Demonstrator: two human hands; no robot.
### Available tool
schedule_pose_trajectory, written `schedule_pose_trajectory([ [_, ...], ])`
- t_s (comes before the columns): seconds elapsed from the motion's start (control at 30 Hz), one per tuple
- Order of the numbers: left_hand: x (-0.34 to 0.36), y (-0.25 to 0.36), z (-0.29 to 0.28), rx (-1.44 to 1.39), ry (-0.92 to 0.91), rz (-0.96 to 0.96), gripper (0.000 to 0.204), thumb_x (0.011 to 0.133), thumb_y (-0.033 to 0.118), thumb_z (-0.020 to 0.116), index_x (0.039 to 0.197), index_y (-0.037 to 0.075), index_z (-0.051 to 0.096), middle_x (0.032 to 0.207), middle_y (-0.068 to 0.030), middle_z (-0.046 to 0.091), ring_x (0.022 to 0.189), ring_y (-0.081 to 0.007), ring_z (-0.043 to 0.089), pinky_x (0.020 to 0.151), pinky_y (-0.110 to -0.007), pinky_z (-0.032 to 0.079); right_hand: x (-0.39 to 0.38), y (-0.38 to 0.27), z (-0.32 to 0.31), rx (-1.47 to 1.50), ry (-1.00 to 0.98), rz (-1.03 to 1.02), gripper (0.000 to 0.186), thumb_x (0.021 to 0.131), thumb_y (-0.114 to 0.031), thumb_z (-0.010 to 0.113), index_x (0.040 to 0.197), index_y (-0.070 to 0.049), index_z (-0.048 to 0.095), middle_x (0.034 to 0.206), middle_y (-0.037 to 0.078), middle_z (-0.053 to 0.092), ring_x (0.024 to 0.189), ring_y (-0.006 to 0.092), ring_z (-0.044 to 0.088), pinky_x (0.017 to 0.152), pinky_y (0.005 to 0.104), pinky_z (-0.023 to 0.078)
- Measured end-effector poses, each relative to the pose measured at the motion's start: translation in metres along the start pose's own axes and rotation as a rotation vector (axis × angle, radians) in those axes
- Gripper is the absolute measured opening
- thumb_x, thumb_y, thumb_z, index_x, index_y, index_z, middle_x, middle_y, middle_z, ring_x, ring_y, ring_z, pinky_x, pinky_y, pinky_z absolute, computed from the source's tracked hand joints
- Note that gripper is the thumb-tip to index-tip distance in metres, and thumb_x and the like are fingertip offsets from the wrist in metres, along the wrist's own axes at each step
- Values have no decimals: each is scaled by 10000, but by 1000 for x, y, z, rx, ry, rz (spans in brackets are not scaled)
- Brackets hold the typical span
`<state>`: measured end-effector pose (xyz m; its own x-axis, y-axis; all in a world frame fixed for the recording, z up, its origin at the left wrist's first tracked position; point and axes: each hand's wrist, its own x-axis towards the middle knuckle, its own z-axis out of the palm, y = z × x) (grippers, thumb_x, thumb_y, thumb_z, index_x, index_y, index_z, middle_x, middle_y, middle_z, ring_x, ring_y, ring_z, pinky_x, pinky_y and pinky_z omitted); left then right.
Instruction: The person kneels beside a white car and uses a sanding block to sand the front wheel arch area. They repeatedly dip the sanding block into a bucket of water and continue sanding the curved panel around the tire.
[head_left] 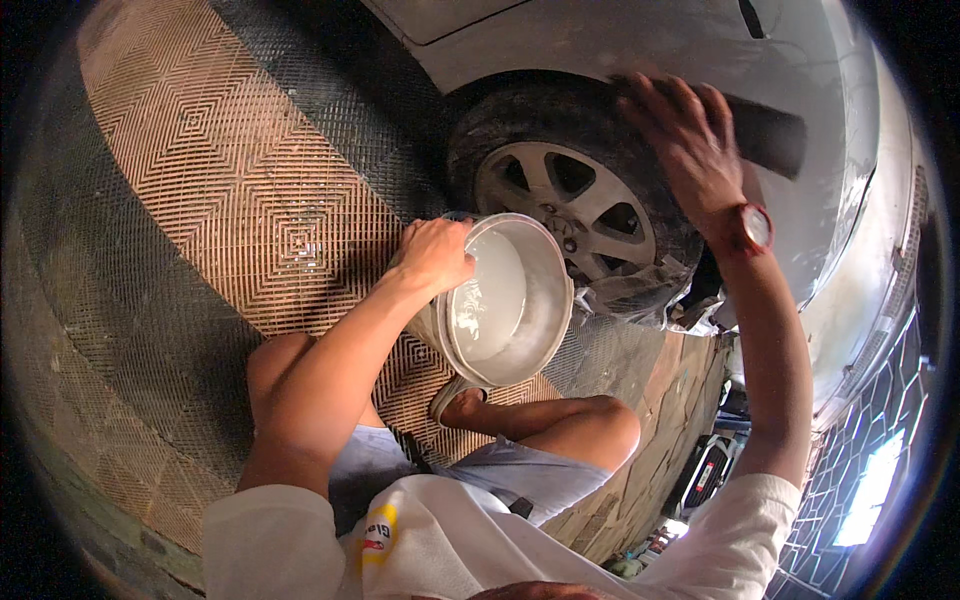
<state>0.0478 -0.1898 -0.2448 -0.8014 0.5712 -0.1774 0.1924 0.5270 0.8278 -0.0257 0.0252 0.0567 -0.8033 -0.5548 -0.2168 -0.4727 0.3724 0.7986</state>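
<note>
My left hand [437, 258] grips the upper left rim of a whitish round bucket [543, 310], fingers wrapped over the edge. Cloudy, pale liquid [492, 300] lies inside the bucket, which is tilted above my legs. Up at the right, my right hand [690, 135] has its fingers stretched out and slightly blurred, close to the tyre [535, 105] and the wheel arch. No object shows in it, and whether it touches the car is hard to tell. Just beyond the bucket is the spoked wheel rim [545, 178], dusty and grey.
A silver-grey car [570, 35] fills the far right side. Crumpled clear plastic [640, 295] hangs below the wheel. Patterned tan and dark grating tiles [240, 170] cover the floor. A black and red case [708, 470] stands at the lower right, near wire mesh [870, 430].
</note>
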Motion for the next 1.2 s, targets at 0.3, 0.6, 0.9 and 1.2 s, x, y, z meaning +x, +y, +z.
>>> schedule_pose_trajectory([
  [0.3, -6, -3, -6, -47, -22, -19, 381, 824, 214, 736, 1186, 99, 773, 1063, -218, 792, 1075, -414, 749, 1020, -538, 503, 5, 2, -14, -17, 14, 51, 626, 983, -140, 553, 1594, -275, 546, 1693, -3, 456, 1536, 253, 407, 1286, 542, 235],
  [0.6, -6, 9, -11, -60, -21, -5, 372, 818, 196, 739, 1166, 68, 768, 1048, -213, 794, 1096, -391, 746, 990, -525, 497, 48, -30, 21, -77, 59, 31, 654, 939, -136, 610, 1580, -256, 568, 1695, -7, 453, 1527, 283, 411, 1270, 533, 271],
  [0.9, 0, 10, -4, 0, -41, 11, 549, 817, 238, 727, 1361, 162, 749, 1086, -222, 791, 1058, -414, 753, 1033, -543, 535, 41, -21, 29, -47, 31, 27, 636, 946, -135, 585, 1568, -270, 584, 1697, 0, 451, 1533, 279, 405, 1272, 557, 251],
  [1.2, -3, 0, -5, -44, 2, -10, 374, 810, 170, 692, 1171, 127, 781, 1057, -221, 791, 1063, -415, 751, 1004, -545, 516, -5, -16, 0, -31, 19, 148, 588, 996, -182, 563, 1576, -282, 570, 1723, -3, 419, 1533, 293, 423, 1260, 562, 264],
])
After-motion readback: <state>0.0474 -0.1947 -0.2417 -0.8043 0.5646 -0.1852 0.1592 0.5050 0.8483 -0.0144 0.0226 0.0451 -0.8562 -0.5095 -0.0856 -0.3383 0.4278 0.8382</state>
